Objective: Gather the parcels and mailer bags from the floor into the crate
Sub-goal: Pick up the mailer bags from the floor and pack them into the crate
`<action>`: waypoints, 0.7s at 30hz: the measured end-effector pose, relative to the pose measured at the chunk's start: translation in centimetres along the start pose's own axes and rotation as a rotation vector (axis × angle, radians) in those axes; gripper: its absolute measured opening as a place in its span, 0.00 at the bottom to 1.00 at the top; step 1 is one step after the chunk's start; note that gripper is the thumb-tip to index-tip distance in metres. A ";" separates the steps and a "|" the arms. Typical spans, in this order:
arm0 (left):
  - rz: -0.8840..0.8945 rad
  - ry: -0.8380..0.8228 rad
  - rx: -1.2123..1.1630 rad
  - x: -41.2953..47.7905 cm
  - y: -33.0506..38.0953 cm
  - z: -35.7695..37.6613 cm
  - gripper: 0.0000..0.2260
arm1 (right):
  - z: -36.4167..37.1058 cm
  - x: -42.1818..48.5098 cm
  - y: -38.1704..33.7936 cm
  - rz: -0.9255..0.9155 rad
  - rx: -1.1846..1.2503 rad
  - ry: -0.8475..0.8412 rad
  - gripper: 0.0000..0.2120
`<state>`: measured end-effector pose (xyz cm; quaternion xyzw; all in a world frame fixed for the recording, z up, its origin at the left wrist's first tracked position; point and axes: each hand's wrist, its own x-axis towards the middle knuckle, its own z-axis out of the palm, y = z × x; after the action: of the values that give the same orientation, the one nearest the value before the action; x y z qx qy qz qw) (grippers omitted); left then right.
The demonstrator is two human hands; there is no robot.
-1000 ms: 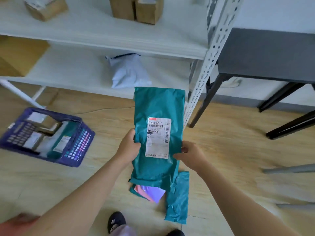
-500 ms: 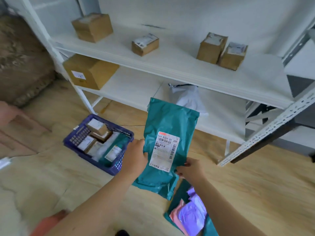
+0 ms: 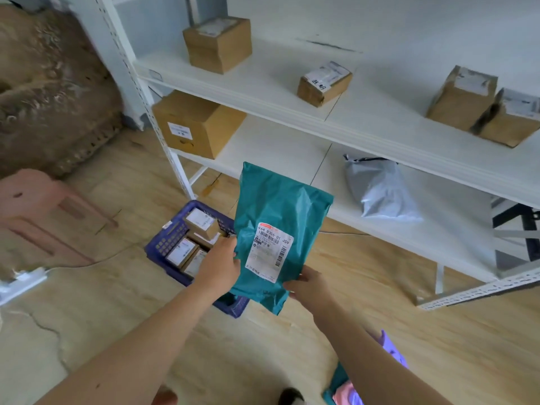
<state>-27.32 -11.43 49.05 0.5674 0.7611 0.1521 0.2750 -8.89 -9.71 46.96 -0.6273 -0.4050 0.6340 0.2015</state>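
Held item: my left grip (image 3: pixel 219 266) is pinching the left edge of the teal mailer bag (image 3: pixel 280 217) while my right grip (image 3: pixel 309 286) is clasping its lower right corner, label facing me. The bag is hanging in the air just above the blue crate (image 3: pixel 159 247), which is sitting on the floor (image 3: pixel 380 287) and carrying small labelled parcels (image 3: pixel 201 222). A second teal bag (image 3: pixel 339 378) is lying on the floor beside my right forearm.

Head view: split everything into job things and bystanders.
Job: teal mailer, held by left hand and right hand; crate; crated boxes; floor mailer.
Bystanders: shelf, shelf boxes, grey bag, pink stool.
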 end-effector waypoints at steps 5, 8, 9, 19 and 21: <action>-0.069 -0.057 -0.042 4.8 -4.3 -1.2 0.06 | 3.8 5.1 -1.7 0.056 -0.042 -0.037 0.15; -0.105 -0.071 -0.032 8.1 -6.3 -1.9 0.05 | 5.7 8.1 -3.1 0.093 -0.042 -0.064 0.14; -0.112 -0.067 -0.035 10.0 -7.0 -2.2 0.06 | 6.4 9.9 -3.8 0.103 -0.035 -0.074 0.14; -0.169 -0.180 -0.010 23.3 -12.5 -3.4 0.11 | 11.2 22.7 -7.7 0.190 0.029 -0.050 0.19; -0.191 -0.212 -0.018 25.4 -14.2 -3.2 0.15 | 12.5 24.6 -8.0 0.207 0.009 -0.056 0.19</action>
<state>-45.46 8.49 37.63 0.5027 0.7771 0.0712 0.3719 -26.11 10.59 36.08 -0.6471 -0.3407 0.6703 0.1263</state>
